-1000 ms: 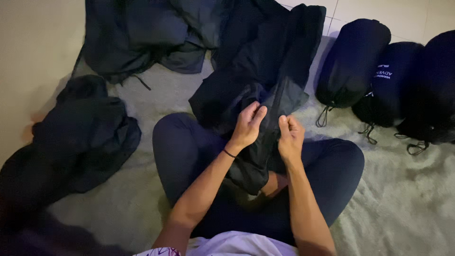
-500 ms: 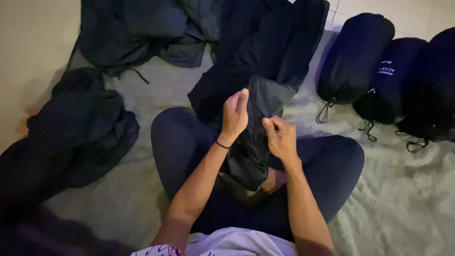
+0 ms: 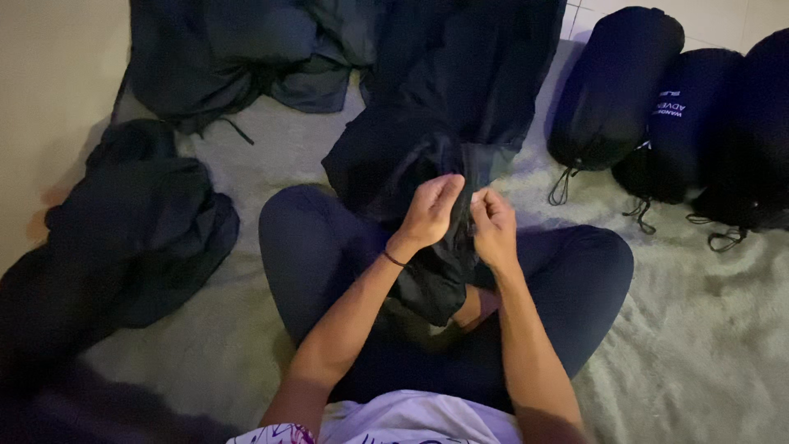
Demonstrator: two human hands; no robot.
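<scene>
Item: dark sleeping bag (image 3: 444, 148), loose, in work on the lap.

Change from earlier frames: a second ago we see both hands lower and a little apart, with a lighter panel of fabric spread between them. Now the hands have come together and risen slightly, and that panel is gathered into a narrow fold.

Grip: left hand (image 3: 429, 210) is closed in a fist on the gathered fabric, thumb on top. Right hand (image 3: 493, 224) is likewise closed, pinching the same fold just beside the left; the knuckles nearly touch. A thin dark band (image 3: 394, 259) sits on the left wrist.

Position and axis: the sleeping bag runs from the crossed legs (image 3: 329, 247) away from us toward the top of the view, long axis roughly front to back, leaning slightly right at its far end. Its near end hangs down between the knees; its far end lies on the pale green blanket (image 3: 707, 329).

Packages: three packed stuff sacks at upper right, side by side, cylindrical, dark blue to black. The first (image 3: 612, 86) lies tilted, mouth toward us, with a drawcord (image 3: 563, 189) trailing. The second (image 3: 678, 123) carries a small pale printed label on its side. The third (image 3: 752, 140) is cut by the frame edge.

Other stock: a crumpled dark bag at left (image 3: 131, 230) and another at upper left (image 3: 222, 66), both unpacked. Tan floor (image 3: 49, 90) at far left.
</scene>
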